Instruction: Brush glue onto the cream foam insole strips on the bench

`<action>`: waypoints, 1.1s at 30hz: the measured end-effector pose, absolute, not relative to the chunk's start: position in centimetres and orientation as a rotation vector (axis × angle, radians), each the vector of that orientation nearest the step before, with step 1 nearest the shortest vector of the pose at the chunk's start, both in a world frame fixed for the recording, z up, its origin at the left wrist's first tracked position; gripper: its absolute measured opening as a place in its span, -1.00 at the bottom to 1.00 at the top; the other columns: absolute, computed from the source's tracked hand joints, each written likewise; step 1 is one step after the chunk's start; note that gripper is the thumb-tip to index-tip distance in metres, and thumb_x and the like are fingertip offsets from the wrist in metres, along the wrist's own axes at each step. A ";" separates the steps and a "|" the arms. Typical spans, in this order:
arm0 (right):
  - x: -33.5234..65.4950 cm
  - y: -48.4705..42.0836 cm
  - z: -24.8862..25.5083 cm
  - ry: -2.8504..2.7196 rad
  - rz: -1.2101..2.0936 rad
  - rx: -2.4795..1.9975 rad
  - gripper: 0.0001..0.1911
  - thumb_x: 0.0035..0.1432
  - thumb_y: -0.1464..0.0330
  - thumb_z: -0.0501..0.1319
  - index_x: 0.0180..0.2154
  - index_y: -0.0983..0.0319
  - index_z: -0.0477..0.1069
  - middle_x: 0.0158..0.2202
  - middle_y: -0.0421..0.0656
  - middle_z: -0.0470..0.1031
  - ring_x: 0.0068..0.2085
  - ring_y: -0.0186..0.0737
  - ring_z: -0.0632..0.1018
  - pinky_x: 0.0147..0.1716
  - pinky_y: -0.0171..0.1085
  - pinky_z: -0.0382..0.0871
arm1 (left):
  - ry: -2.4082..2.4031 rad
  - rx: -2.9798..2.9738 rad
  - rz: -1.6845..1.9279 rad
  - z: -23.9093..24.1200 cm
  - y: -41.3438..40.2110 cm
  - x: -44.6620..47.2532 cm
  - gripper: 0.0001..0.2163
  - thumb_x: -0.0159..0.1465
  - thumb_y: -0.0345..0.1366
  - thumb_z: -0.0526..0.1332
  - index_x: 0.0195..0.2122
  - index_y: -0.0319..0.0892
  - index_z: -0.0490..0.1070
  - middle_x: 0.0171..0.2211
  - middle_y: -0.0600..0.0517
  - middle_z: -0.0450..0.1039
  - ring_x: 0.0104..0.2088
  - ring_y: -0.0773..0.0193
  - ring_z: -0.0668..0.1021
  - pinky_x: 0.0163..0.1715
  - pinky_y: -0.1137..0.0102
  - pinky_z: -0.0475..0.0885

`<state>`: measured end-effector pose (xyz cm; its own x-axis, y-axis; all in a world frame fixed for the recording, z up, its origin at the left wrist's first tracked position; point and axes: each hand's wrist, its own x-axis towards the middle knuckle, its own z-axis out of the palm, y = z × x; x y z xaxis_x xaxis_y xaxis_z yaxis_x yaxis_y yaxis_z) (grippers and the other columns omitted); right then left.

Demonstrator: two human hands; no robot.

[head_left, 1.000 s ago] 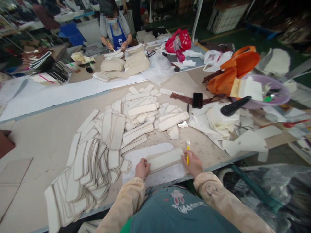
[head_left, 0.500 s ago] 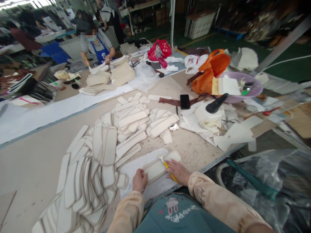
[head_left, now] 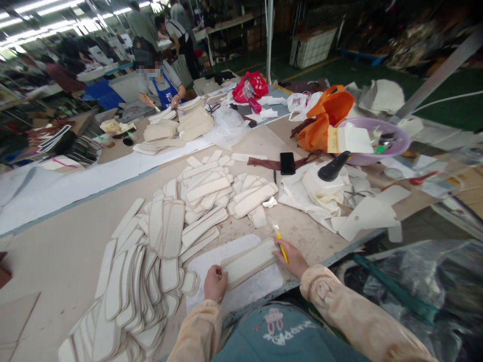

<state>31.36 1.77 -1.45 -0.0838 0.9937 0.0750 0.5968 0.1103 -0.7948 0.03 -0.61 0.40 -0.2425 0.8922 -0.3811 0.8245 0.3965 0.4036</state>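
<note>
A long off-white strip with rounded corners (head_left: 247, 264) lies on a white sheet (head_left: 260, 289) in front of me, seemingly with another piece under it. At its left end my left hand (head_left: 216, 284) has its fingers curled and pinching the edge. My right hand (head_left: 291, 255) is closed around the yellow handle of a brush (head_left: 281, 247), bristles pointing away from me. The fingertips of that hand also touch the strip's right end. Just left of the sheet spreads a large pile of similar strips (head_left: 128, 281), with further stacks (head_left: 209, 186) behind it.
Right of the stacks are a black phone (head_left: 287, 163), a white container with a black spout (head_left: 328, 176), an orange bag (head_left: 320, 125) and a purple basin (head_left: 396, 143). Across the table a co-worker in a blue apron (head_left: 165, 93) handles pale pieces. Clear plastic (head_left: 426, 281) lies at lower right.
The brush has moved from over the strip to beyond its right end. My right hand has shifted right, from lying across the strip to its end. The left hand stays nearly in place.
</note>
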 end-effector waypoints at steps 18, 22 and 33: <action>32.4 1.8 5.5 -1.241 1.060 -1.329 -0.69 0.05 0.20 0.25 -0.21 0.16 0.21 -0.44 -0.29 0.28 -0.45 -0.30 0.38 -0.45 -0.32 0.32 | 1.374 0.639 1.386 15.1 3.7 3.6 -0.70 -0.07 -0.23 0.36 -0.32 -0.21 0.40 -0.44 0.08 0.46 -0.44 0.39 0.46 -0.43 0.51 0.34; 32.5 2.3 4.5 -1.189 1.065 -1.336 -0.65 -0.01 0.15 0.27 -0.25 0.16 0.23 -0.49 -0.32 0.25 -0.48 -0.32 0.35 -0.47 -0.32 0.30 | 1.313 0.615 1.336 15.7 4.8 5.3 -0.69 -0.12 -0.26 0.39 -0.34 -0.24 0.45 -0.46 0.08 0.48 -0.49 0.40 0.46 -0.48 0.51 0.33; 31.7 0.9 12.2 -1.113 1.077 -1.214 -0.69 0.01 0.18 0.27 -0.30 0.14 0.20 -0.50 -0.32 0.22 -0.52 -0.34 0.30 -0.55 -0.35 0.23 | 1.058 0.328 1.561 15.4 2.3 5.7 -0.80 0.08 -0.33 0.27 -0.25 -0.23 0.45 -0.26 -0.04 0.54 -0.18 0.23 0.55 -0.17 0.38 0.46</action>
